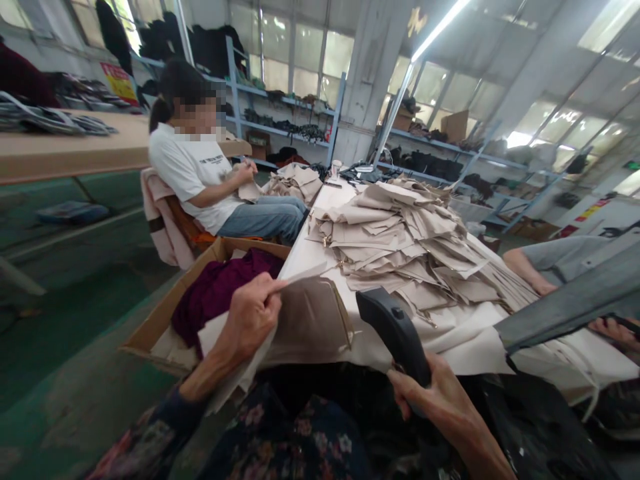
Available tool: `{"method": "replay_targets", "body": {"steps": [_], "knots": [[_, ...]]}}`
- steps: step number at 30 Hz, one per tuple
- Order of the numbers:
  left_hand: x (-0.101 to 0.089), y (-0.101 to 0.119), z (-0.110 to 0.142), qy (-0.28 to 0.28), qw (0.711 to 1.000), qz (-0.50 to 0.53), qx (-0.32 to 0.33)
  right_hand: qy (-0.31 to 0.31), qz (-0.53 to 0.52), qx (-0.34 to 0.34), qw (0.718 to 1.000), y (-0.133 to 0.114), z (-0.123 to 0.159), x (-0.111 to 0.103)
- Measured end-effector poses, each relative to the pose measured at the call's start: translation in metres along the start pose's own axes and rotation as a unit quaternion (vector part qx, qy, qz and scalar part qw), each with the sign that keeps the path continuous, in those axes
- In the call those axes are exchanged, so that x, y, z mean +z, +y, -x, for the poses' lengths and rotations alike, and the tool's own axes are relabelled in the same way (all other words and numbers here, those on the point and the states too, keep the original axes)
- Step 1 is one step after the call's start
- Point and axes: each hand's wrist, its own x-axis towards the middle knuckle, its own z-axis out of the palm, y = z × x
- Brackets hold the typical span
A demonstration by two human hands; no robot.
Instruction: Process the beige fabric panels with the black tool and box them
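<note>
My left hand (253, 315) is closed on a taupe fabric or leather piece (313, 319), pinching its upper left edge. The piece hangs over the table's near edge, its broad face towards me, and pale layers show behind and below my wrist. My right hand (430, 393) is wrapped round the handle of a black handheld tool (393, 320) with a wide head and a button. The tool's head points up and left, apart from the piece; its exact kind I cannot tell. Just beyond both hands lies a large heap of similar beige pieces (395, 233), some with small metal fittings.
A cardboard box (150, 333) with dark purple cloth (220, 287) stands left of the white table (295, 257). A seated person (200, 167) handles a beige piece at the left. Another person's arm (533, 273) and a grey bar (570, 300) are at the right.
</note>
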Motion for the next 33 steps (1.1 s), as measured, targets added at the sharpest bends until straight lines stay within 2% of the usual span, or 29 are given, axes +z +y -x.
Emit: {"method": "replay_targets", "body": {"steps": [3,6,9,12,15,17,20,23,26,29,31,33], "knots": [[-0.037,0.003,-0.055,0.081,0.988,-0.120,0.055,0.023,0.000,-0.002,1.000,0.002,0.006,-0.006],[-0.060,0.015,-0.111,0.130,0.977,-0.153,0.069,0.038,-0.006,-0.015,0.999,0.008,0.009,-0.010],[-0.069,0.029,-0.156,0.177,0.966,-0.174,0.075,0.037,-0.012,-0.024,0.999,0.014,0.009,-0.011],[-0.056,0.031,-0.174,0.201,0.958,-0.180,0.096,0.044,-0.017,-0.013,0.999,0.018,0.005,-0.012],[-0.012,0.012,-0.155,0.121,0.965,-0.175,0.155,0.044,-0.034,0.022,0.998,0.022,-0.004,-0.013],[0.030,-0.009,-0.124,0.029,0.962,-0.171,0.211,0.035,-0.053,0.041,0.997,0.026,-0.013,-0.012],[0.096,-0.042,-0.067,-0.121,0.939,-0.155,0.283,0.022,-0.085,0.057,0.995,0.028,-0.028,-0.009],[0.141,-0.065,-0.025,-0.200,0.923,-0.143,0.297,0.012,-0.114,0.063,0.991,0.023,-0.045,-0.005],[0.162,-0.076,-0.013,-0.227,0.922,-0.128,0.285,-0.005,-0.121,0.063,0.991,0.020,-0.062,0.000],[0.166,-0.082,-0.020,-0.226,0.935,-0.064,0.265,-0.018,-0.120,0.058,0.991,0.023,-0.075,0.006],[0.165,-0.087,-0.027,-0.170,0.954,-0.021,0.248,-0.029,-0.126,0.066,0.989,0.027,-0.083,0.011],[0.166,-0.093,-0.034,-0.092,0.969,-0.038,0.225,-0.037,-0.136,0.072,0.987,0.031,-0.092,0.017]]}}
